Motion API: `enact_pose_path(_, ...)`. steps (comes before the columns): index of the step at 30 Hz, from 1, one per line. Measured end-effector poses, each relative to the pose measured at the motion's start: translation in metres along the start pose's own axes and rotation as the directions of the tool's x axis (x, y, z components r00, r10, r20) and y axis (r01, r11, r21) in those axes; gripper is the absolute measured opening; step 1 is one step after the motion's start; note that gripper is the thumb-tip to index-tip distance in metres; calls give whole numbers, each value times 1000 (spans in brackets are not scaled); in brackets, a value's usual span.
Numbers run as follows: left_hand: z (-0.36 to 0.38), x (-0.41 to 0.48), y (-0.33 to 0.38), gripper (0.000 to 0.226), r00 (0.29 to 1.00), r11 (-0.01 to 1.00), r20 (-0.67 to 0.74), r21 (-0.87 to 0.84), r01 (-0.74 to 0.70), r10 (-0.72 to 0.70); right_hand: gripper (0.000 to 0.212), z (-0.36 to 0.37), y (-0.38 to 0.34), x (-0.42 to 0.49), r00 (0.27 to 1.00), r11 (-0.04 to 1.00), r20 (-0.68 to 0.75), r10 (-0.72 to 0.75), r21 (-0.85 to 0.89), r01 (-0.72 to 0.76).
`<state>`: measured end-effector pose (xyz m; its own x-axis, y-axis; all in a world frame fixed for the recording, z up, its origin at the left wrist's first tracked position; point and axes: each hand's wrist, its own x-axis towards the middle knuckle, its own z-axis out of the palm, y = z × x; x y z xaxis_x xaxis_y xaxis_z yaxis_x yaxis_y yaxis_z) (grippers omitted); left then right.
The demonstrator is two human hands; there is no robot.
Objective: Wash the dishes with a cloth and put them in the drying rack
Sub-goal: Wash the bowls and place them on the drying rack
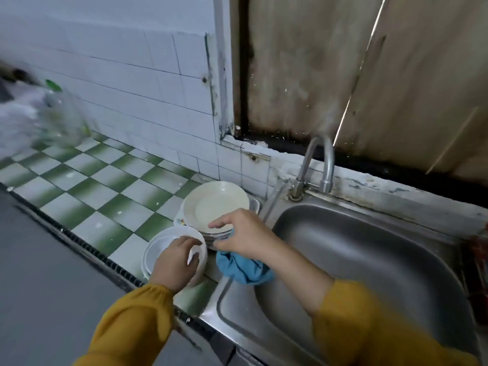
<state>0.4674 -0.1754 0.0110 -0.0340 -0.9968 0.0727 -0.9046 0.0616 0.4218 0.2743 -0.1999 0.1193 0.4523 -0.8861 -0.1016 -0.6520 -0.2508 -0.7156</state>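
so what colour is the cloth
Blue; the cloth shows best in the head view.

A single wide-angle head view looks forward and down from close above the sink (369,260) and the tiled counter (92,186) on its left.

Checkered counter (92,186), plate stack (211,204), bowls (158,249)

A home kitchen: steel sink (369,249), tap (317,165), checkered tiled counter (87,191).
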Motion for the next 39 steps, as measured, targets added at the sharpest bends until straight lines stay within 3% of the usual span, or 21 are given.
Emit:
enact_pose_path(3, -4, 0, -38, 39, 977, 989, 212, 145, 2, -33, 53, 27, -20, 42, 972, 965, 206, -113, -210, 156)
enact_pose_path(6, -9, -1, -65, 49, 942, 979, 337, 189, -82, 14, 62, 54, -28, 80, 879, 815, 462, -121, -460, 354)
enact_pose_path(12, -5, 3, -112, 54, 903, 938, 411, 248, -241, 123, 61, 96, -29, 125, 771, 615, 635, -48, -589, 523)
enact_pose_path(16, 0, 5, -131, 41, 872, 848, 398, 319, -422, 284, 56, 118, -17, 139, 743, 597, 669, 17, -603, 529)
enact_pose_path(22, 7, 8, -143, 33, 802, 790, 397, 248, -561, 445, 60, 128, -4, 144, 731, 612, 678, 74, -610, 504)
enact_pose_path(30, 17, 5, -146, 29, 798, 800, 300, 153, -581, 522, 50, 130, 12, 140, 758, 611, 653, -4, -598, 519)
enact_pose_path(39, 20, 5, -141, 15, 834, 840, 141, 26, -542, 533, 20, 124, 28, 130, 790, 680, 604, -105, -536, 501)
